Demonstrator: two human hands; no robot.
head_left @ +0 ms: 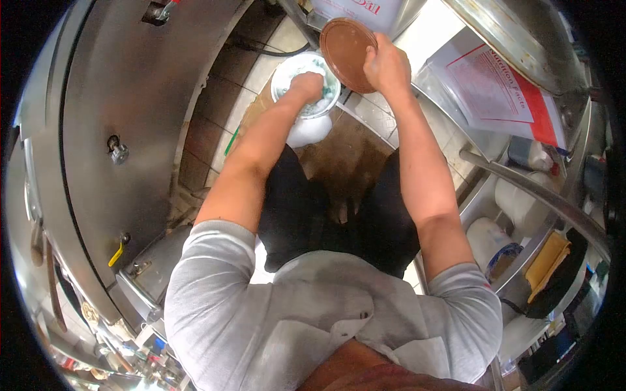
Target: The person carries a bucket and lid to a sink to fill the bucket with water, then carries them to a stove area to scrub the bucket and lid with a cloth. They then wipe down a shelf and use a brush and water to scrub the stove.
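Note:
Upright in my right hand [388, 64] is a round brown lid [345, 55], gripped by its right edge with the thumb across its face. Just left of the lid, a white bucket [276, 79] stands low near the floor with white and greenish suds inside. My left hand [306, 86] reaches into the bucket with its fingers curled closed. Whatever those fingers hold, if anything, is hidden. A mound of white foam [310, 132] sits at the bucket's near side, in front of my knees.
A stainless steel panel [130, 72] with valves rises on the left. To the right are a metal shelf rail [535, 186], white containers [489, 244] and a clear bag [502, 91] printed "Nutrition Facts". A black cable [280, 52] runs behind the bucket over the tiles.

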